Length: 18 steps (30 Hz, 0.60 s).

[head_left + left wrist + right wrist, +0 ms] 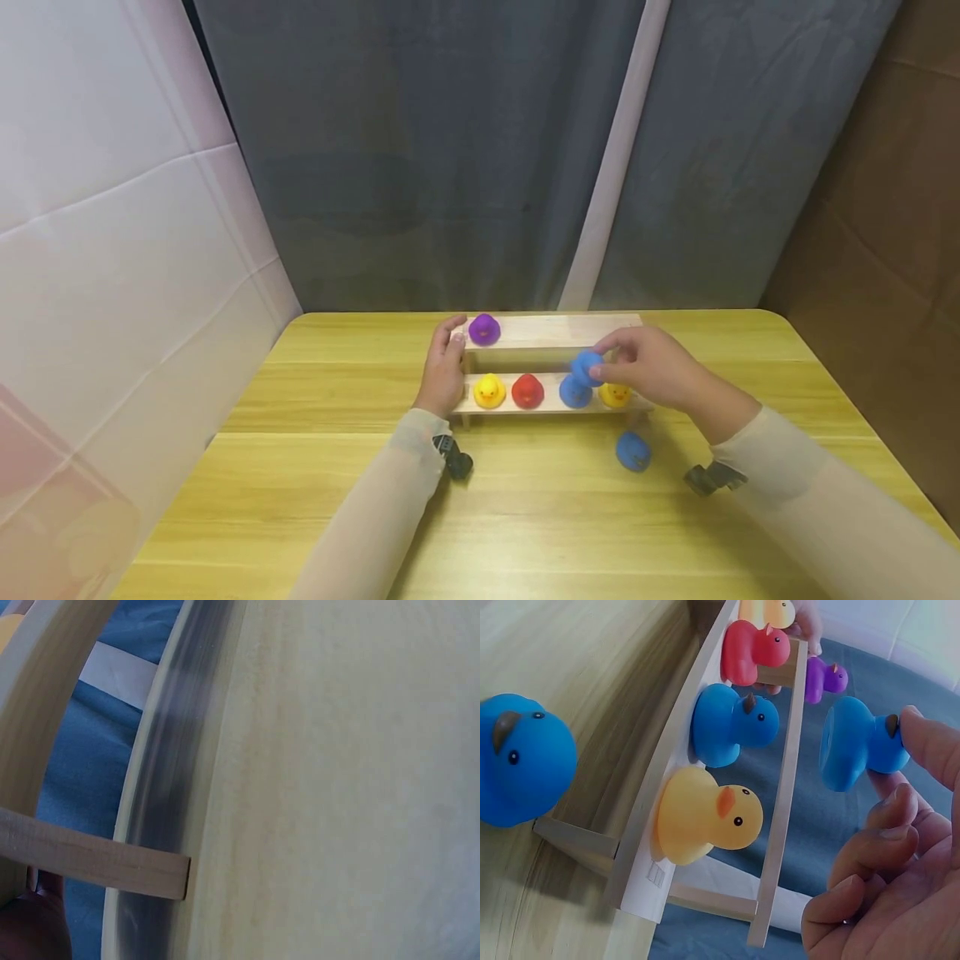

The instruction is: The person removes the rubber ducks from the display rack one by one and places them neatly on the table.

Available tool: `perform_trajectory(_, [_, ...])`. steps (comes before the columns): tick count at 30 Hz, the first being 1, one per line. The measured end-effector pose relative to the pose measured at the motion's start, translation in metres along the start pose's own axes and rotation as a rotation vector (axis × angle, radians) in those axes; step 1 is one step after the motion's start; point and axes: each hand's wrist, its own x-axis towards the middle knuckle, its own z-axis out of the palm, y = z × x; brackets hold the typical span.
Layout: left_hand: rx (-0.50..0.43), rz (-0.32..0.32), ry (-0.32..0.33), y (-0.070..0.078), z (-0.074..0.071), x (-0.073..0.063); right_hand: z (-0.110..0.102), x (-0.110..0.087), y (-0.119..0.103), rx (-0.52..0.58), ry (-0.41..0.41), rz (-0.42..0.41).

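Head view: right hand (652, 367) pinches the held blue duck (587, 367) between thumb and fingertips, the gap between them only as wide as the duck. Landmark for places: the two-tier wooden rack (558, 332). The held duck is raised over the rack, toward its right end; the right wrist view shows it apart from the wood. Left hand (445, 367) grips the rack's left end, thumb and fingers about the corner of the upper tier.

Markings: a small pale printed mark (656, 874) on the lower tier near the rack's right end; too small to read.

On the rack's lower tier, left to right: left yellow duck (489, 391), red duck (528, 391), shelved blue duck (575, 395), right yellow duck (694, 817). On the upper tier, at the rack's left end: purple duck (483, 330). In front of the rack, near its right end: loose blue duck (633, 452), on the counter (540, 517).

Obstruction, head view: the held duck overlaps the shelved blue duck; the right hand covers part of the rack's right end. Behind the rack: grey curtain (420, 167) with a pale strip (615, 158). Well right of the rack: brown panel (885, 167).
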Motion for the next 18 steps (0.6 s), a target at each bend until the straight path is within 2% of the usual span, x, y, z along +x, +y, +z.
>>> perform_trajectory(18, [-0.007,-0.004,0.004,0.001,0.001,-0.001,0.0,-0.023,0.003,0.016,-0.041,-0.029])
